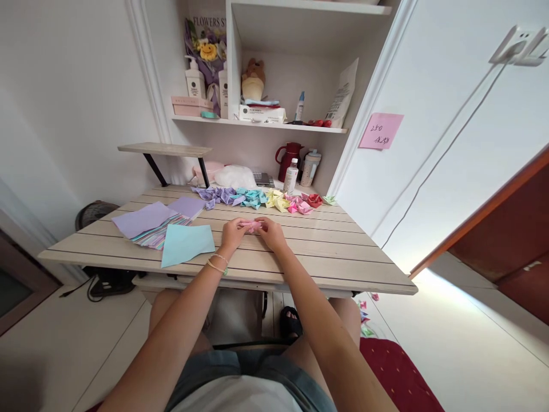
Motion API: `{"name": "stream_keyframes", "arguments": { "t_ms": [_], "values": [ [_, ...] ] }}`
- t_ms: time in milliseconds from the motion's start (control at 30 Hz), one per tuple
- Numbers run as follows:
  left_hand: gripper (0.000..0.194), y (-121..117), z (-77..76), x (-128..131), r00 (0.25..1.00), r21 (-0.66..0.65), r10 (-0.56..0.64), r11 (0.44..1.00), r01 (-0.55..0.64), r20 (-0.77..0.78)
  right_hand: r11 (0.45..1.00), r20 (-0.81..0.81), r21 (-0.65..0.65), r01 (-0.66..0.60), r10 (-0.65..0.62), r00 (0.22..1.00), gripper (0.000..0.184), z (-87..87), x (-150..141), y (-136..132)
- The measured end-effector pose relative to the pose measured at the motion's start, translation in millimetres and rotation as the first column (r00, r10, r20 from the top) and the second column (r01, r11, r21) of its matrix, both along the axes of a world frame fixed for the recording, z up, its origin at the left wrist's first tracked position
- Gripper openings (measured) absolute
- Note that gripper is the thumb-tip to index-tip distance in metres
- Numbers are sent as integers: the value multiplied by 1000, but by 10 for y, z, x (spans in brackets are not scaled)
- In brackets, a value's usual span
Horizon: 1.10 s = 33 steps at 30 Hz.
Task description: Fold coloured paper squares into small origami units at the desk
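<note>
A small piece of folded pink paper (253, 227) is held between my two hands, just above the middle of the desk. My left hand (234, 233) pinches its left side, with a beaded bracelet on the wrist. On the right side, the fingers of my right hand (271, 232) close on the same paper and partly cover it. Beyond my hands lies a row of folded paper pieces: purple (221, 195), light blue (253, 198), yellow (278, 200), pink (299, 204), red (314, 199) and pale green (329, 199).
Left of my hands lie a light blue sheet (187, 245), purple sheets (143, 218) and a fanned stack of coloured paper (160, 232). A bottle (290, 176), a dark red jug (288, 160) and a tumbler (310, 167) stand at the back. A small raised shelf (165, 149) is at the left.
</note>
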<state>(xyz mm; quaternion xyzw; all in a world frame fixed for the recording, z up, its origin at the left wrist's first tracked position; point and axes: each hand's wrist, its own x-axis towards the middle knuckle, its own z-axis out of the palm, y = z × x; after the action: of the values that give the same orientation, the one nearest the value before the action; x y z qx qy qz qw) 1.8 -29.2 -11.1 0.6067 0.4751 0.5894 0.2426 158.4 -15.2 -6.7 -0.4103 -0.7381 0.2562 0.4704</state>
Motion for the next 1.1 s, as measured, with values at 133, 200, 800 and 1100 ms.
{"name": "stream_keyframes", "arguments": {
  "t_ms": [133, 200, 800, 1100],
  "values": [
    [26, 10, -13, 12, 998, 7, -63, 998, 63, 16, 997, 92, 60, 54, -59, 994, 23, 13, 7, 1],
    [26, 10, -8, 16, 998, 15, -70, 997, 70, 3, 996, 103, 79, 50, -58, 993, 17, 22, 15, 9],
    [24, -10, 39, 69, 969, -114, -92, 986, 120, 229, 989, 99, 124, 81, -94, 991, 13, 33, 35, 4],
    [26, 60, -19, 64, 950, -151, -79, 980, 130, 303, 993, 127, 74, 90, -99, 987, 25, 67, 9, -54]
  ]
}}
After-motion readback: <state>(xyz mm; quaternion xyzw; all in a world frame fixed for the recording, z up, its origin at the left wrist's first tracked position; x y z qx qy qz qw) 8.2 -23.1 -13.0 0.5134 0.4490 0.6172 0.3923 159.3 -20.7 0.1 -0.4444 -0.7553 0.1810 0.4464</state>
